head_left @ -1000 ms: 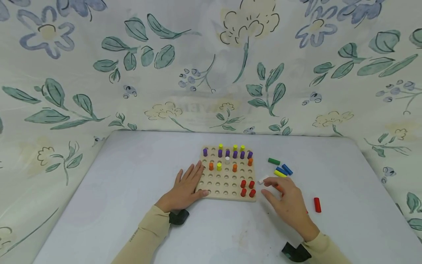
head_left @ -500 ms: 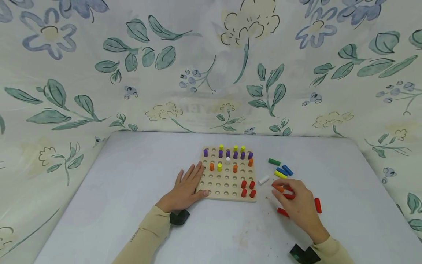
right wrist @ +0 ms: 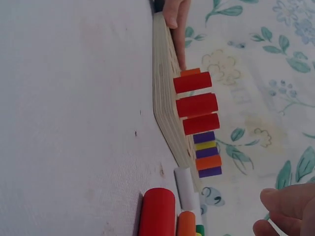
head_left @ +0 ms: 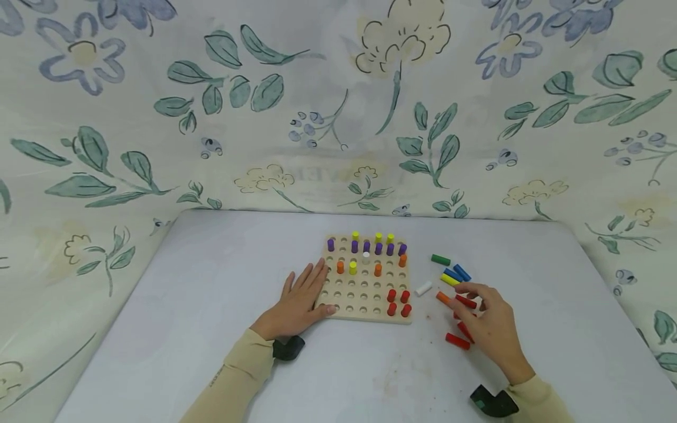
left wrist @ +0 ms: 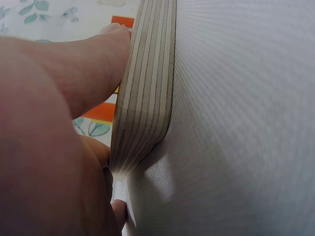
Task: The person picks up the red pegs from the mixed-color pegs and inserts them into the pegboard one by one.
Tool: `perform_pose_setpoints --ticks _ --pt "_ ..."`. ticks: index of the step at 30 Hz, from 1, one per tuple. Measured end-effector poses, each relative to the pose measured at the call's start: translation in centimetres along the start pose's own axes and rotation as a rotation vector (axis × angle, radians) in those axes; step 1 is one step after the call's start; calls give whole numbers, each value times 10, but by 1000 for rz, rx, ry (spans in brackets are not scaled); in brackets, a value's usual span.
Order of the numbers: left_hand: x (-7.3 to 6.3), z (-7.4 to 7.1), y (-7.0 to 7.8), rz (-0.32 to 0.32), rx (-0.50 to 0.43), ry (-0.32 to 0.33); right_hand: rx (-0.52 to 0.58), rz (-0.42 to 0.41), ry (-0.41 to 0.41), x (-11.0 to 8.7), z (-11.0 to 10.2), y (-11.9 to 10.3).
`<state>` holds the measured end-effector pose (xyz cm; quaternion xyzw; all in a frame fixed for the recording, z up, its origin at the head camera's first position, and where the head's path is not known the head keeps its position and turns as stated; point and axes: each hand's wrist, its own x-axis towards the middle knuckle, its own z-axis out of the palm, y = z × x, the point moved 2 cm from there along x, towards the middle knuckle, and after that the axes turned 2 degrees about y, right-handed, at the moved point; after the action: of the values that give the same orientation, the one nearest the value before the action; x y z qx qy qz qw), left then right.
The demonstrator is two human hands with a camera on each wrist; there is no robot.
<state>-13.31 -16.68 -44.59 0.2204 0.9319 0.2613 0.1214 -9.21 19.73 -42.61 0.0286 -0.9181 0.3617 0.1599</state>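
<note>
A wooden pegboard (head_left: 350,301) lies in the middle of the table, with purple, yellow, orange, red and white pegs standing in some holes. My left hand (head_left: 293,306) rests along its left side, fingers straight, thumb at the front corner; in the left wrist view the thumb (left wrist: 98,64) lies against the layered board edge (left wrist: 145,88). To the right of the board, my right hand (head_left: 492,323) hovers over loose pegs, thumb and forefinger apart with nothing between them. Beneath and beside it lie an orange peg (head_left: 443,298) and several red pegs (head_left: 457,341), some partly hidden.
A white peg (head_left: 424,288) lies close to the board's right edge. Farther back are a green peg (head_left: 441,259), blue pegs (head_left: 462,272) and a yellow peg (head_left: 450,280). Behind the white table (head_left: 254,247) hangs a floral cloth (head_left: 328,117).
My right hand has moved right, away from the white peg and then off the orange peg, uncovering red pegs beneath it. My left hand has stayed on the board.
</note>
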Motion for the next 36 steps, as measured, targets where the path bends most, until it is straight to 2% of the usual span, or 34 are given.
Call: perform_pose_setpoints --ticks 7,15,28,36 --pt "1 1 -1 -2 -1 3 2 -19 33 3 -1 9" --pt "1 1 -1 -1 -1 6 -5 37 12 6 -3 15" --pt "0 1 0 1 -5 8 -14 186 -116 10 -5 28" --pt "1 1 0 3 -1 11 8 231 -168 11 -5 37"
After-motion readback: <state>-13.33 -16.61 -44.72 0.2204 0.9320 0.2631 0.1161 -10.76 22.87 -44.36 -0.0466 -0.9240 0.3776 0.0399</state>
